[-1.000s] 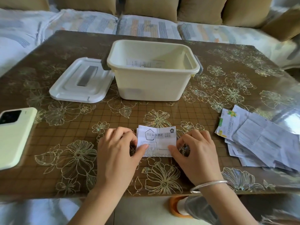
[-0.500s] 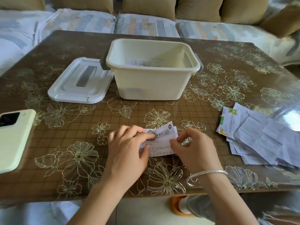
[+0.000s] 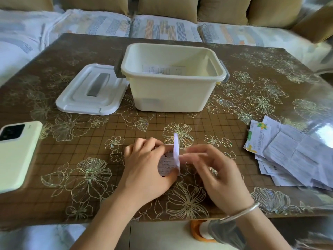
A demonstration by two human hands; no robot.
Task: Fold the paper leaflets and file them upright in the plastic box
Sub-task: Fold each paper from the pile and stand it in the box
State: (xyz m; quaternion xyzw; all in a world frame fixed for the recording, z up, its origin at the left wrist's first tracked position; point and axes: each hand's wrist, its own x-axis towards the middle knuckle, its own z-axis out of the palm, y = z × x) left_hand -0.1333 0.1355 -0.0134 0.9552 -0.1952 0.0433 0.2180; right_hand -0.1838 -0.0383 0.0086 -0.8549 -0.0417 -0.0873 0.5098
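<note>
A small white leaflet (image 3: 168, 164) lies near the table's front edge, its right half (image 3: 176, 150) raised upright along a fold. My left hand (image 3: 146, 170) lies over the leaflet's left part, fingers curled round it. My right hand (image 3: 214, 170) is blurred just right of the raised flap, fingertips at its edge. The cream plastic box (image 3: 171, 94) stands open behind, with folded leaflets (image 3: 164, 69) upright against its far wall. A pile of unfolded leaflets (image 3: 292, 152) lies at the right.
The box's white lid (image 3: 90, 94) lies left of the box. A pale green phone (image 3: 16, 154) rests at the table's left edge. A sofa with cushions (image 3: 162, 26) runs behind the brown flowered table (image 3: 72, 141).
The leaflet lay flat between both hands; now its right half has been lifted and stands upright, swinging leftward. My left hand has moved onto the paper.
</note>
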